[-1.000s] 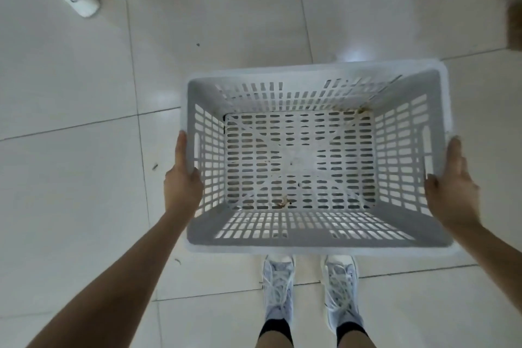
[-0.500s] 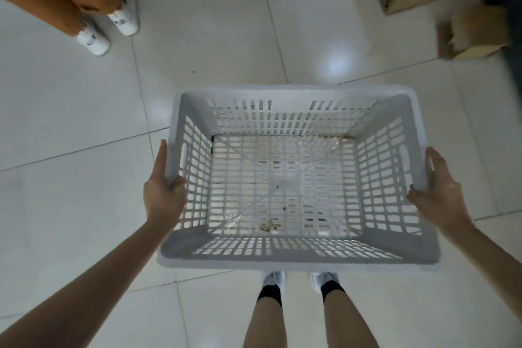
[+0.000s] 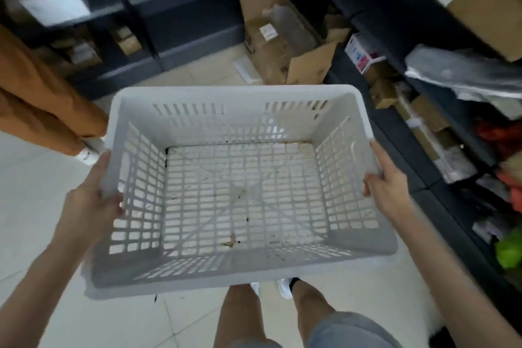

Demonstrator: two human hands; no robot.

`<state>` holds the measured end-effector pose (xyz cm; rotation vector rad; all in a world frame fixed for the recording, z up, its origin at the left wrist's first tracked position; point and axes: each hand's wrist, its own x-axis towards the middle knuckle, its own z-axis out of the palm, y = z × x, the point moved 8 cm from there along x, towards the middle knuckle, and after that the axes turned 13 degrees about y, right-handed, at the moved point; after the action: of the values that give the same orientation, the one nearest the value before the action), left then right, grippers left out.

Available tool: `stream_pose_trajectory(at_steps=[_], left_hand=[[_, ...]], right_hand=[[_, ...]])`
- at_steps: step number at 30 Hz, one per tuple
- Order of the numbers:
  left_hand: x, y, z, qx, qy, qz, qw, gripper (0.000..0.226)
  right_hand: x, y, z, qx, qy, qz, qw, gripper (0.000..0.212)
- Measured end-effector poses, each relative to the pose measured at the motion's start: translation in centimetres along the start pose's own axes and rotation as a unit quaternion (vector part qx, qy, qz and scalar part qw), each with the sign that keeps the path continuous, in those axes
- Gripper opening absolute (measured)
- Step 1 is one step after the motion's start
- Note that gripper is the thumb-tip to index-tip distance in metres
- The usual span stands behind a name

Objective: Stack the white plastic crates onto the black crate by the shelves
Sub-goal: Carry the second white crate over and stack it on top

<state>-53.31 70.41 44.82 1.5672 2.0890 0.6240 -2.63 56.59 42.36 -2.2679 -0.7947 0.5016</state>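
Observation:
I carry a white slotted plastic crate [image 3: 240, 127] level in front of me, above the tiled floor. My left hand [image 3: 87, 200] grips its left rim and my right hand [image 3: 387, 186] grips its right rim. The crate is empty apart from a few brown specks on its bottom. No black crate is in view. Dark shelves [image 3: 423, 155] run along the right side and across the back.
Another person's legs in orange trousers [image 3: 42, 104] with white shoes stand at the left, close to the crate's far-left corner. An open cardboard box [image 3: 282, 45] sits on the floor ahead by the shelves. Boxes and bags fill the right shelves. My own legs are below the crate.
The view has lifted from the bare floor toward the shelves. The crate has stayed in both hands and moved forward with me. The other person's legs are now right beside the crate.

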Motion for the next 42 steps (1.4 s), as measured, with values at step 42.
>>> stream_pose_trajectory(at_steps=[42], left_hand=[[-72.6, 53.7, 19.2, -0.139, -0.355, 0.51, 0.772, 0.079]], right_hand=[[-48.1, 41.9, -76.7, -0.063, 0.478, 0.296, 0.824, 0.053]])
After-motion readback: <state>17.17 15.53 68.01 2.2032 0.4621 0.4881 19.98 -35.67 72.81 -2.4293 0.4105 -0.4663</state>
